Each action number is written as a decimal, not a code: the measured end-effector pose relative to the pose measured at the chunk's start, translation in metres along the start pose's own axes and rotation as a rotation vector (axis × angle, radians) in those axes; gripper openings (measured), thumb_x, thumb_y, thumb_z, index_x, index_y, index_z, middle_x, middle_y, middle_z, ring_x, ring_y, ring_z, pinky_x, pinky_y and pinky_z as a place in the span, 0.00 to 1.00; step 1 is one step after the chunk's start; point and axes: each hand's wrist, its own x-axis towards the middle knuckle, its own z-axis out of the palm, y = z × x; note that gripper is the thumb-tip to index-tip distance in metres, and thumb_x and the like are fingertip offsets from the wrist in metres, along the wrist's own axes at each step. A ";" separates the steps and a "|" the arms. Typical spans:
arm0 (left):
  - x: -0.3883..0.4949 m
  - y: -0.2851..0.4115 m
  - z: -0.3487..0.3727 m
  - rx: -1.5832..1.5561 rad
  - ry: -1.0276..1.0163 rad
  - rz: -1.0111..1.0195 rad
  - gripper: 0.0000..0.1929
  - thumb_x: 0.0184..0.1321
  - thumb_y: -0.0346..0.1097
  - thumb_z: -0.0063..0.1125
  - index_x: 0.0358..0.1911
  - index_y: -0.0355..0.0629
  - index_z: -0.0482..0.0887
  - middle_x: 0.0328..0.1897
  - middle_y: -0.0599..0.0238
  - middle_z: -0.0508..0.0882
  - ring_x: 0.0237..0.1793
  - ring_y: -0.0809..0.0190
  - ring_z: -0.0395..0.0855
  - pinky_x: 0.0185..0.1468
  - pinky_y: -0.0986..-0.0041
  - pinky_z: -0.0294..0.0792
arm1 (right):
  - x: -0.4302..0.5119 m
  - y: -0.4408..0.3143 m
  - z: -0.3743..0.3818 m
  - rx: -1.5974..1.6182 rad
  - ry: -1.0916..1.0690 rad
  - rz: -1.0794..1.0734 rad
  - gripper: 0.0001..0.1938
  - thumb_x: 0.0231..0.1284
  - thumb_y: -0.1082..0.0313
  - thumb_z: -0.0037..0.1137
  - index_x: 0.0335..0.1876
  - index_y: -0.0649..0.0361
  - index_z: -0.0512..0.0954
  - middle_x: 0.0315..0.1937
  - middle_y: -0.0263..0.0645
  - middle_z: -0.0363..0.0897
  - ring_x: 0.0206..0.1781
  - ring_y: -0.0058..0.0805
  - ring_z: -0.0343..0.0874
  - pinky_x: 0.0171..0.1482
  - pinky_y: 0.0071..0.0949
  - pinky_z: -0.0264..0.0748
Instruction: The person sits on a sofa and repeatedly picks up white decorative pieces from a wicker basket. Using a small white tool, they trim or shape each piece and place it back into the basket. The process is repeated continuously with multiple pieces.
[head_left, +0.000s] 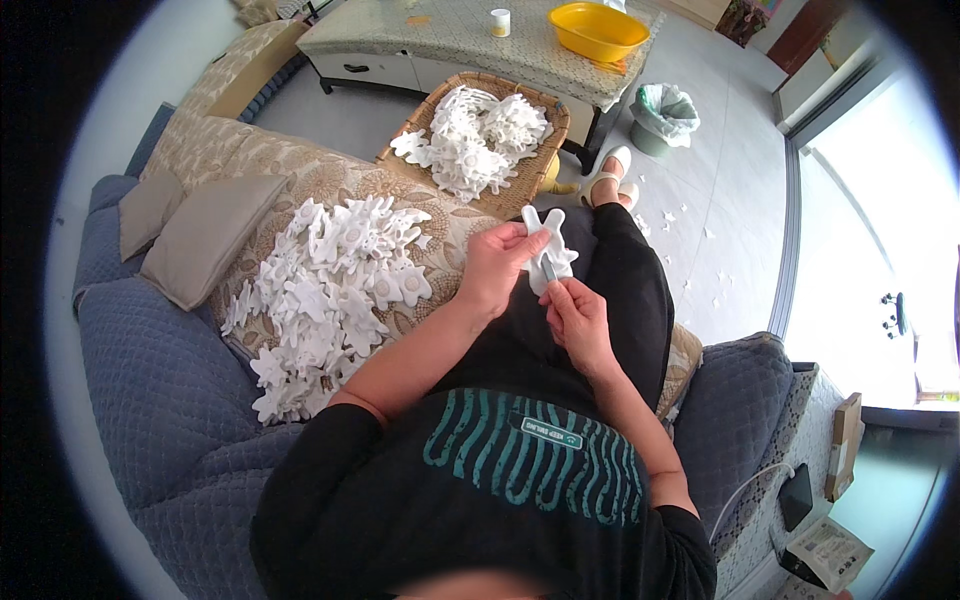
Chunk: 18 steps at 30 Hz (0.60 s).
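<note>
My left hand (504, 259) pinches a white rabbit-shaped fabric piece (553, 244) by its upper left edge, above my lap. In my right hand (576, 311) is a small thin metal tool (550, 268), its tip against the middle of the rabbit piece; whether it is a blade or tweezers I cannot tell. A large heap of similar white animal-shaped pieces (322, 292) lies on the patterned sofa cover to the left. More such pieces (476, 142) fill a woven bamboo basket (517, 196) beyond my knees.
A table with a lace-patterned cover (450, 30) bears a yellow plastic basin (598, 31) and a white container (500, 22). A lined trash bin (664, 120) stands on the floor, where small white scraps (669, 217) lie. Beige cushions (210, 240) rest on the sofa at left.
</note>
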 end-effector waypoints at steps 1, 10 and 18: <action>0.000 0.001 -0.001 0.018 -0.018 -0.007 0.07 0.66 0.33 0.65 0.41 0.36 0.86 0.32 0.70 0.86 0.33 0.69 0.86 0.37 0.79 0.77 | 0.000 0.000 0.000 0.007 0.000 -0.005 0.17 0.78 0.57 0.49 0.33 0.60 0.77 0.19 0.24 0.68 0.18 0.11 0.61 0.21 0.18 0.56; 0.005 0.006 -0.017 -0.045 0.010 -0.040 0.08 0.67 0.35 0.65 0.39 0.37 0.86 0.35 0.67 0.88 0.31 0.72 0.85 0.37 0.80 0.77 | -0.008 -0.005 -0.009 -0.253 0.062 -0.045 0.16 0.76 0.58 0.52 0.34 0.63 0.79 0.19 0.26 0.69 0.22 0.13 0.64 0.25 0.19 0.60; 0.008 -0.005 -0.031 0.235 -0.040 0.121 0.07 0.68 0.32 0.63 0.31 0.39 0.83 0.25 0.75 0.83 0.23 0.80 0.73 0.28 0.85 0.62 | -0.010 -0.015 -0.035 -0.391 -0.092 0.022 0.15 0.74 0.60 0.53 0.34 0.65 0.80 0.22 0.27 0.72 0.26 0.14 0.67 0.28 0.20 0.65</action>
